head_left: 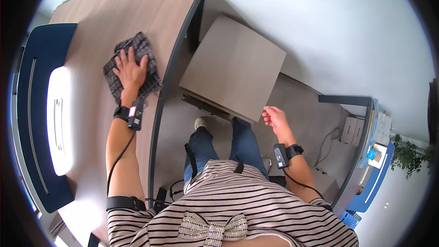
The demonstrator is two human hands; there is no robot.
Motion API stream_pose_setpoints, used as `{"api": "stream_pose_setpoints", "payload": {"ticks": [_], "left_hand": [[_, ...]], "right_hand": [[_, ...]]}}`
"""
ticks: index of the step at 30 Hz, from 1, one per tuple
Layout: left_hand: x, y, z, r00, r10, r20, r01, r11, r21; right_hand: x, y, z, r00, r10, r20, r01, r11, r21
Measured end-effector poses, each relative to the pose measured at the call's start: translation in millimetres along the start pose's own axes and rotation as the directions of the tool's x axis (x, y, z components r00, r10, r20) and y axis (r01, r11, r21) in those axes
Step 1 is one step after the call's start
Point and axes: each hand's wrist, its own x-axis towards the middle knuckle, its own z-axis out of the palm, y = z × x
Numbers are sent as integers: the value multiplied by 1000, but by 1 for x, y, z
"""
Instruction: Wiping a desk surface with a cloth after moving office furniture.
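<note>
Left hand (131, 71) flat, fingers spread, on a dark checked cloth (132, 66) lying on the wooden desk (96, 23).
Right hand (274, 118) loosely curled, empty, at four o'clock; possibly cardboard boxes (350, 130) farther right.

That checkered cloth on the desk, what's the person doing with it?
The person's left hand lies flat, fingers spread, on a dark checkered cloth that sits on the wooden desk near its curved edge. The right hand holds nothing; it hangs loosely curled, close to the corner of a small grey cabinet beside the desk. The person stands between the two.
</note>
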Motion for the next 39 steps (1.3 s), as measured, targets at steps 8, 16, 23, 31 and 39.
{"api": "stream_pose_setpoints", "payload": {"ticks": [8, 16, 23, 31, 39], "left_hand": [[22, -37, -10, 993, -105, 47, 114, 949, -294], [-134, -19, 39, 988, -11, 153, 140, 480, -866], [-292, 41, 112, 700, 134, 701, 555, 516, -653], [-387, 111, 99, 4, 383, 924, 998, 53, -26], [-389, 158, 103, 305, 488, 818, 879, -475, -45]], "right_hand": [[13, 11, -21, 999, -18, -46, 11, 990, -142], [50, 53, -85, 744, -541, -392, 133, 695, -707], [50, 11, -102, 735, -645, -209, 147, 452, -880], [66, -6, -111, 826, -556, -94, 206, 452, -868], [62, -16, -108, 696, -685, -214, 78, 369, -926]]}}
